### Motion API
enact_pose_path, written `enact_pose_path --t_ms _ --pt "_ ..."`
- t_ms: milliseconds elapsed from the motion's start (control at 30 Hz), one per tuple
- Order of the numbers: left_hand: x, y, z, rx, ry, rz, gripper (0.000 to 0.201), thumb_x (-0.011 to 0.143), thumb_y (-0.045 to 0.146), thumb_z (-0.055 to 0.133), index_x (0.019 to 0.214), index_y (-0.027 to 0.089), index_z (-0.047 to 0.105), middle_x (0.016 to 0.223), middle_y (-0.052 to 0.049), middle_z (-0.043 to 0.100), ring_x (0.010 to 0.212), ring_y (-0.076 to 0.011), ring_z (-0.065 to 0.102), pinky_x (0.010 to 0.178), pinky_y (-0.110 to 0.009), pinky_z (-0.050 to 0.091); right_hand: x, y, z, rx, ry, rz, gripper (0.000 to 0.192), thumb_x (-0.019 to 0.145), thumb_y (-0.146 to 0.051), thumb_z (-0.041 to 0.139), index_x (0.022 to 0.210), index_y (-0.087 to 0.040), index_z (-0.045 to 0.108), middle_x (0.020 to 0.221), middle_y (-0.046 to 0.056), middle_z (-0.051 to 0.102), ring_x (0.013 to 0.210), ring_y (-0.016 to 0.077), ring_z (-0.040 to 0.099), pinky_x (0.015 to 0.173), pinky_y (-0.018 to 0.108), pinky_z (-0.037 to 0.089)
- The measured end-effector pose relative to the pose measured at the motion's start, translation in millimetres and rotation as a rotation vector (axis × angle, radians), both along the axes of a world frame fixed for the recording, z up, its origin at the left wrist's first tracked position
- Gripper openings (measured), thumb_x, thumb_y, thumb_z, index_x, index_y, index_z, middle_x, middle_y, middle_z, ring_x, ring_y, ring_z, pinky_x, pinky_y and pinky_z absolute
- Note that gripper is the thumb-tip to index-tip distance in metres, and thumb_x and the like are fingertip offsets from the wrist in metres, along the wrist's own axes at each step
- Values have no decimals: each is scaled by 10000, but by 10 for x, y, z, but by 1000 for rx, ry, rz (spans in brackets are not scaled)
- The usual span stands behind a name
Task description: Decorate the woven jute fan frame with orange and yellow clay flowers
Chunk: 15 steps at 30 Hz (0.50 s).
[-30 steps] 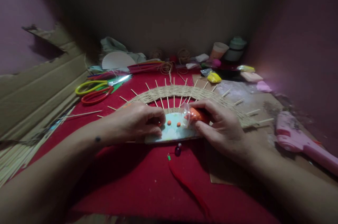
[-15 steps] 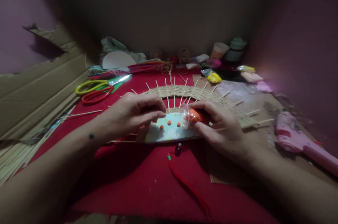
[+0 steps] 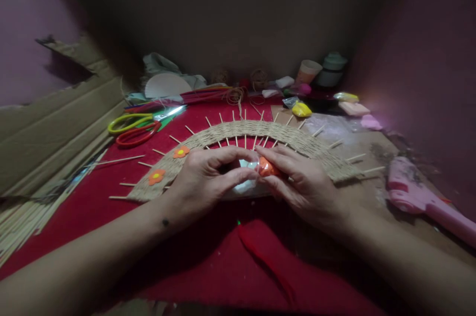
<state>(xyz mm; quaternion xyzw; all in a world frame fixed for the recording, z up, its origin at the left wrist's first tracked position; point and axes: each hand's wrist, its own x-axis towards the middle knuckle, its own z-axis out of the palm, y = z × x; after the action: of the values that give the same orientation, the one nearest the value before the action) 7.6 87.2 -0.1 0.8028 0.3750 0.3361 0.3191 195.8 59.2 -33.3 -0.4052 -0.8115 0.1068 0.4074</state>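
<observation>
While the woven fan point(image 3: 260, 135) lies flat on the red tabletop point(image 3: 208, 256), I see both hands meeting just in front of its inner arc. The right hand point(image 3: 305, 189) pinches a small clear bag of orange clay point(image 3: 266, 167) between thumb and fingers, closed on it. The left hand point(image 3: 206, 179), which half a second ago was over the pale card further left, has come across to the bag; its fingers touch the bag's mouth, but I cannot tell if they really grip it. The card with its orange dots is now mostly hidden under the hands. I judge more clay is being taken out. Two orange flowers point(image 3: 168, 164) sit on the fan's left end, and scissors point(image 3: 136, 127) lie beyond it.
</observation>
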Motion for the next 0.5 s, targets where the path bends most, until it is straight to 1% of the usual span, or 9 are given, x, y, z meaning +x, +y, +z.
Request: enact_pose_path --t_ms 133,233,300,367,500 --pt "13 -19 2 -7 -64 2 106 781 166 667 870 183 721 816 44 745 720 -56 660 663 -87 481 -24 -56 76 -122 -13 72 342 927 -217 419 1228 -121 551 1043 116 624 977 189 587 857 349 509" --pt "12 -24 -7 14 -77 -19 127 778 164 671 894 182 721 850 34 750 751 -68 673 692 -98 495 -16 -87 116 -184 106 109 336 949 -238 390 1226 -173 569 1062 79 640 1015 174 586 882 336 502" --pt "9 -30 -27 48 -72 -29 153 774 166 677 920 178 718 887 18 751 775 -84 678 715 -121 508 -8 -88 115 -190 179 97 319 946 -244 406 1200 -200 593 1063 59 654 1038 174 589 883 330 502" --pt "7 -37 -49 99 -52 -38 174 778 169 674 947 178 711 920 4 748 794 -98 679 736 -148 516 -5 -80 102 -198 198 75 303 934 -243 432 1170 -198 616 1050 61 665 1042 186 596 875 333 506" --pt "-3 -49 -74 216 32 -79 151 814 190 635 954 184 691 923 -19 739 790 -115 668 742 -186 517 -22 -72 79 -213 225 62 277 905 -230 480 1129 -183 637 1040 72 680 974 176 630 840 323 520"
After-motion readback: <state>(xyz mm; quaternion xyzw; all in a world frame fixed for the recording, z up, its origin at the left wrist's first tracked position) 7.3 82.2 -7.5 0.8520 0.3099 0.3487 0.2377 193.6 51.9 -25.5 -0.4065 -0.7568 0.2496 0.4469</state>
